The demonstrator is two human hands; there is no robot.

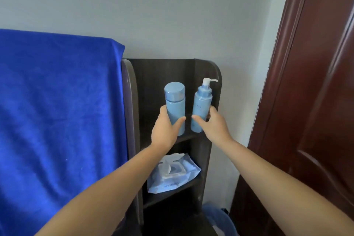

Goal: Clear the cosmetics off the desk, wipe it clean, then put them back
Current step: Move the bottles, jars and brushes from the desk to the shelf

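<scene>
My left hand is wrapped round the lower half of the capped blue bottle, thumb lying across its front and pointing toward 2 o'clock, the other fingers curled out of sight behind it. My right hand grips the blue pump bottle the same way, thumb stretched toward 10 o'clock across the front, fingers hooked round the far side (I can see only their tips at the bottle's right edge). The two bottles stand upright, side by side with a narrow gap between them, their bases at or just above the top shelf of the dark shelf unit; I cannot tell whether they touch the board. The pump bottle's white nozzle points toward 3 o'clock. At 6 o'clock from the bottles, on the next shelf down, lies a pale blue pack of wet wipes with its lid flipped open. At 9 o'clock from the unit a bright blue towel hangs draped, touching the unit's left side panel. At 3 o'clock stands a dark red wooden door. Behind everything, at 12 o'clock, is a pale wall with faint handwriting near the top. At 5 o'clock, low beside the unit, something blue and crinkled shows, too blurred to name.
</scene>
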